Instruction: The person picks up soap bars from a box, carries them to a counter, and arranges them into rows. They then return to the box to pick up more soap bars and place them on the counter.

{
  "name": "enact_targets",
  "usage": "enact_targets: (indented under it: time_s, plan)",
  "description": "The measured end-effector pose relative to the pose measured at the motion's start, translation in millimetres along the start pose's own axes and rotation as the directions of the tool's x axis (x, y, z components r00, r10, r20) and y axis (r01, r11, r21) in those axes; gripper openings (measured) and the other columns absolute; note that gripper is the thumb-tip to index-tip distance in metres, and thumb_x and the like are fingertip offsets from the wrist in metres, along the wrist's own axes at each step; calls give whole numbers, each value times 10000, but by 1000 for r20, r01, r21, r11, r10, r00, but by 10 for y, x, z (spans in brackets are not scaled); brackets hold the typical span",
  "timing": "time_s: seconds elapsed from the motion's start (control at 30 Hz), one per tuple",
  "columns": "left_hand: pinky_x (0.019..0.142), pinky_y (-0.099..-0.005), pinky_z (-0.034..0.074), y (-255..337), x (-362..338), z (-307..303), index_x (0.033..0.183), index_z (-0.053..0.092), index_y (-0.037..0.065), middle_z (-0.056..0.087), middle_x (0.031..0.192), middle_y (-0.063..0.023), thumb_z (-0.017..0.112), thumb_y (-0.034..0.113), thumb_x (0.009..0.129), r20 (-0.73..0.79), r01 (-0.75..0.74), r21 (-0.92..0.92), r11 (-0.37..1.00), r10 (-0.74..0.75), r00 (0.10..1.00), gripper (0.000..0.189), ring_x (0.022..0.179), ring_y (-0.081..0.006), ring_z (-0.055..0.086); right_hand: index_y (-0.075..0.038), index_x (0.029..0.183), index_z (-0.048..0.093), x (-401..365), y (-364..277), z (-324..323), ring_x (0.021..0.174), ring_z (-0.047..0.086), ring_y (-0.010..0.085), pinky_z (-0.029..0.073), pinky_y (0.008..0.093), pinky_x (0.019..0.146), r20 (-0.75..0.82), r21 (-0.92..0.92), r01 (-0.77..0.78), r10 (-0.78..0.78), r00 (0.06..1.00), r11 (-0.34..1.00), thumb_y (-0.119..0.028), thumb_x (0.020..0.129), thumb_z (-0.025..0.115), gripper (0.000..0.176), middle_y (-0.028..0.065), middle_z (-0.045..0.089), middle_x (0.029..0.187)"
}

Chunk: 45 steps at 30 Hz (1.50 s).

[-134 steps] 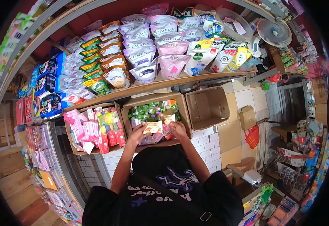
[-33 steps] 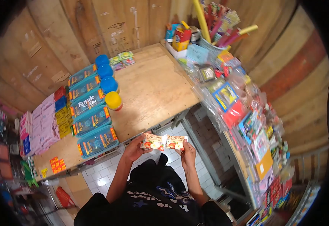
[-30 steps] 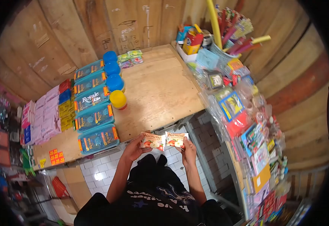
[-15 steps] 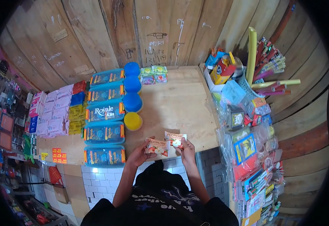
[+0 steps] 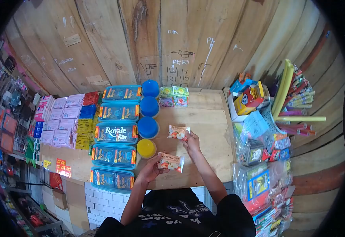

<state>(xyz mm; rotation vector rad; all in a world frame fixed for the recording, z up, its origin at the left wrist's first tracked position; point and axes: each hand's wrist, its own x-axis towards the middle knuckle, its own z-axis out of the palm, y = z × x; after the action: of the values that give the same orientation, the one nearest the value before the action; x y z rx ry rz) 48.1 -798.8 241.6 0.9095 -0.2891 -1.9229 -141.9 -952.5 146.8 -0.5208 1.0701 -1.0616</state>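
My left hand point(image 5: 151, 170) is closed on an orange and white Harmony soap packet point(image 5: 171, 162) with fruit printed on it. It is near the table's front edge, just below a yellow-lidded tub point(image 5: 146, 148). Farther forward, my right hand point(image 5: 192, 143) grips a second Harmony soap packet point(image 5: 177, 132) by its right end, over the wooden table point(image 5: 204, 118). Green and purple packets point(image 5: 174, 96) lie in two rows at the table's back, beyond my right hand.
Several Royale Klin boxes point(image 5: 115, 133) form a column beside blue-lidded tubs point(image 5: 148, 127). Pink packets point(image 5: 65, 137) and yellow packets point(image 5: 84, 126) lie farther left. A white box point(image 5: 235, 110), a basket point(image 5: 270, 118) and plastic-wrapped goods point(image 5: 258, 183) crowd the right side.
My right hand has moved forward with its soap packet, away from the left one. The two packets are now apart. The camera view has shifted, placing the table lower in the frame.
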Motion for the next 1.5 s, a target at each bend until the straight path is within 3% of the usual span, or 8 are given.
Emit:
enact_targets:
  time_s: [0.23, 0.5, 0.53, 0.63, 0.73, 1.23, 1.33, 1.5]
  plan:
    - [786, -387, 567, -20, 55, 85, 1338, 446, 72, 603, 1179, -105, 465, 341, 985, -41, -58, -35, 998, 57, 998, 445, 998, -201, 638, -51, 1082, 628, 1178, -140, 509, 687, 596, 105, 511, 274, 580, 24, -170, 104, -101, 995, 980, -239, 971, 521, 243, 17, 631, 855]
    - [802, -375, 562, -77, 30, 263, 1386, 393, 77, 600, 1187, -105, 447, 383, 985, -89, -133, -59, 989, 127, 988, 508, 1002, -192, 635, 32, 1061, 614, 2181, -162, 946, 660, 610, 168, 507, 313, 551, 4, -370, 212, -226, 974, 904, -215, 922, 537, 294, 92, 631, 857]
    - [788, -380, 565, -96, 34, 261, 1363, 411, 80, 598, 1190, -98, 453, 369, 985, -99, -135, -69, 988, 128, 987, 478, 999, -195, 637, 51, 1038, 623, 2393, -58, 914, 752, 643, 240, 519, 356, 662, -11, -549, 277, -339, 941, 788, -232, 890, 568, 324, 142, 654, 892]
    - [764, -391, 567, -153, 41, 246, 1308, 454, 89, 595, 1197, -84, 467, 344, 983, -123, -150, -85, 985, 139, 983, 414, 994, -204, 640, 42, 1025, 638, 2793, 155, 923, 766, 663, 199, 525, 314, 663, -16, -545, 321, -393, 920, 775, -185, 892, 584, 268, 139, 677, 873]
    - [769, -390, 561, -208, 41, 224, 1291, 466, 96, 598, 1199, -87, 468, 359, 980, -129, -155, -92, 984, 143, 981, 407, 998, -206, 637, 34, 1062, 635, 2306, -194, 1081, 866, 673, 259, 520, 355, 772, -13, -849, 249, -488, 873, 466, -212, 835, 651, 335, 174, 682, 935]
    - [774, -375, 553, -136, 199, 313, 1249, 503, 82, 637, 1110, -97, 469, 374, 979, -133, -164, -69, 984, 154, 979, 399, 941, -203, 650, 36, 1113, 597, 1772, -465, 642, 931, 671, 217, 529, 313, 831, 74, -467, 552, -592, 803, 691, -168, 859, 655, 331, 166, 677, 1029]
    - [768, -398, 557, -117, 458, 165, 1130, 545, 87, 660, 1025, -80, 492, 340, 977, -83, -121, -126, 985, 111, 990, 300, 878, -194, 661, 6, 1121, 602, 1327, -554, 449, 885, 677, 193, 549, 311, 762, 184, -230, 328, -291, 939, 916, -233, 919, 599, 313, 144, 681, 1010]
    - [792, -404, 551, 25, 1079, 75, 1142, 528, 72, 638, 1046, -83, 500, 256, 981, -93, -109, -234, 966, 89, 992, 246, 857, -186, 648, -32, 1132, 594, 593, -900, 122, 810, 660, 129, 540, 258, 676, 426, -360, -39, 201, 882, 932, -412, 961, 500, 427, 77, 678, 995]
